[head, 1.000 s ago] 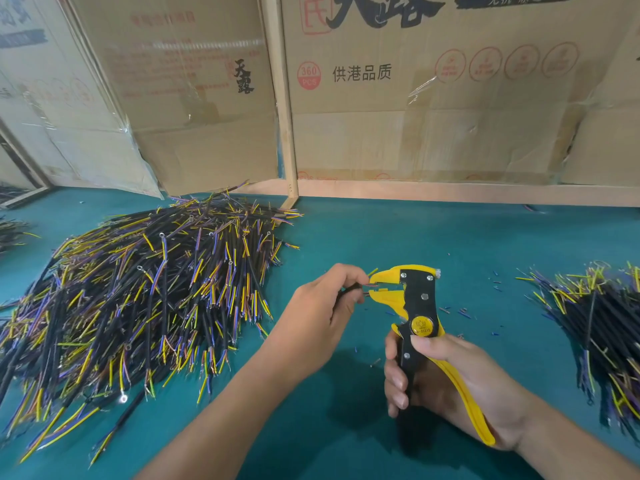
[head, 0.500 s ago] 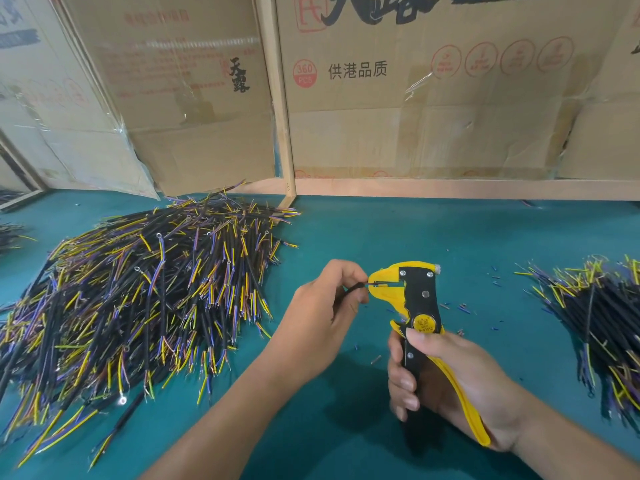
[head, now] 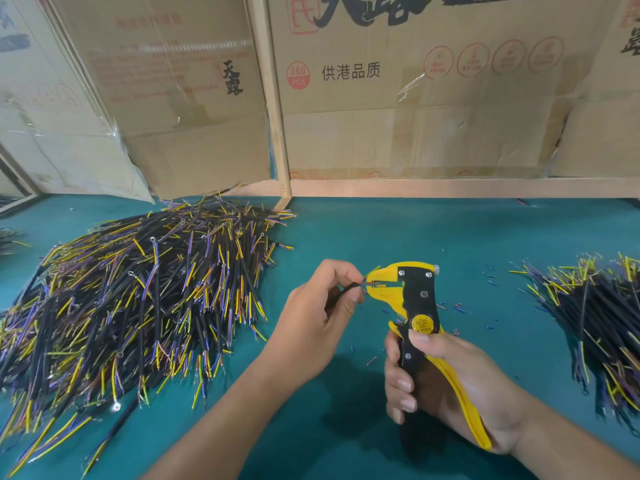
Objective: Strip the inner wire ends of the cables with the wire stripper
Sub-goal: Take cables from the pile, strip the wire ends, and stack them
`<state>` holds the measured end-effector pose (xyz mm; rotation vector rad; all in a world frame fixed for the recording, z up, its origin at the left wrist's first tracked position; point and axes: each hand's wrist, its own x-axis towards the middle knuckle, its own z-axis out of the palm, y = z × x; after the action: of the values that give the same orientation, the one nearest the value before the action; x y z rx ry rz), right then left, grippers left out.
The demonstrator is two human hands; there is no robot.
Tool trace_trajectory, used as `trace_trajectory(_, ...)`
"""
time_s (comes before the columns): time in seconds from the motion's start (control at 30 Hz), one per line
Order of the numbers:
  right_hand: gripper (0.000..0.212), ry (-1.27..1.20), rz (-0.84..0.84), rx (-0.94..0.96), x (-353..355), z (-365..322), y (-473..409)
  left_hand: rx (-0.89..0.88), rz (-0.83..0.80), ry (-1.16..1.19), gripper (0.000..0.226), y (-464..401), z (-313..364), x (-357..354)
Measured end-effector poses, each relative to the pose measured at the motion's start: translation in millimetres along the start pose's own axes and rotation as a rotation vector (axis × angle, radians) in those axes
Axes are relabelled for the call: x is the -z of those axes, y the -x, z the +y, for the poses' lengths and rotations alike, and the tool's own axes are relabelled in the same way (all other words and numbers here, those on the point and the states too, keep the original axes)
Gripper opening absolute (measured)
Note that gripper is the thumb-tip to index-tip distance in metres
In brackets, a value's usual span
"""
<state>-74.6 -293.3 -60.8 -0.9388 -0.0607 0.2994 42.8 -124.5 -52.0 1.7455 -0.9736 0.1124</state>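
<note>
The left hand (head: 311, 317) pinches a thin, limp black cable (head: 349, 289) just beside the wire stripper (head: 415, 306), which the right hand (head: 450, 386) grips; hold near the end.

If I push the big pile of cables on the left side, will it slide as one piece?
Probably not: the big pile is loose, criss-crossed cables, so it would likely spread. The thin cables look bendy, likely light. Splayed wire ends may snag each other.
</note>
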Motion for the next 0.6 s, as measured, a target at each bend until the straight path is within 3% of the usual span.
trace_trajectory(0.33, 0.029, 0.005, 0.047, 0.0, -6.4, -1.8, 1.7, -0.001, -0.003, -0.013, 0.015, 0.8, 2.3, -0.5)
trace_trajectory(0.47, 0.032, 0.04, 0.072, 0.006, -10.2, -3.4, 2.5, 0.037, -0.005, 0.094, 0.008, 1.6, 3.7, -1.1)
trace_trajectory(0.6, 0.039, 0.074, 0.083, 0.001, -12.6, -4.2, 4.4, 0.072, -0.026, 0.056, 0.019, 1.3, 5.7, 2.9)
